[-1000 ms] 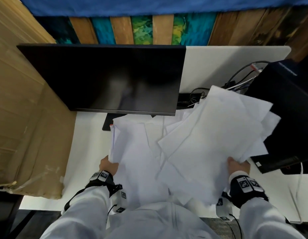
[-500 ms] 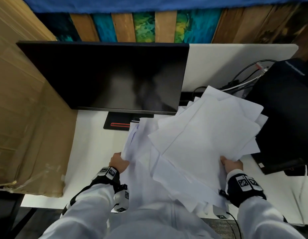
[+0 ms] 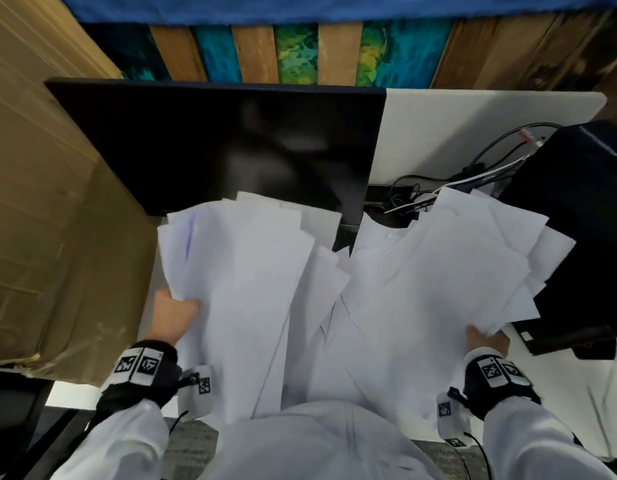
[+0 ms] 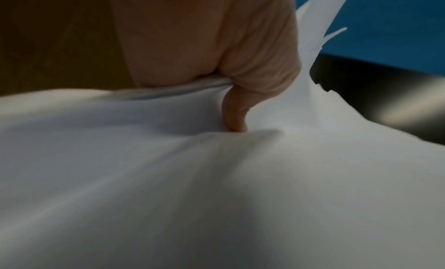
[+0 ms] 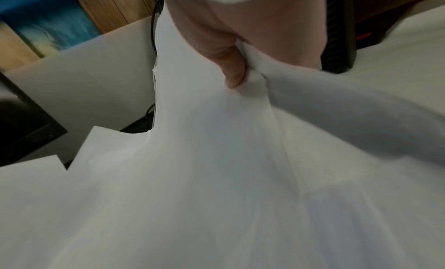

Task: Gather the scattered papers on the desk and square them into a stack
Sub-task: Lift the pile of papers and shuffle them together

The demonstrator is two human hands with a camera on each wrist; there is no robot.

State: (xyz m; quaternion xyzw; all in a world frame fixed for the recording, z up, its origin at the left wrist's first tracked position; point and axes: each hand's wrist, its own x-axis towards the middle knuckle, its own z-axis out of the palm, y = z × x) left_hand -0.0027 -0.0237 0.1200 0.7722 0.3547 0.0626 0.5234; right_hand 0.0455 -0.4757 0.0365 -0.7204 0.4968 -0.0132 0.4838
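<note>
Two loose fans of paper, one in each fist.

My left hand (image 3: 174,315) and right hand (image 3: 487,341) pinched the thin, floppy white paper sheets (image 3: 421,289) at their near edges; they would likely slide apart unless gripped firmly.

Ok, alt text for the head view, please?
Two hands hold fanned, unsquared white papers above a white desk: left hand grips one bunch, right hand another. A dark monitor stands behind.

White papers (image 3: 352,306): loose, fanned, corners misaligned. Left bundle raised and tilted; right bundle splayed; both overlap above the white desk (image 3: 570,393).
</note>
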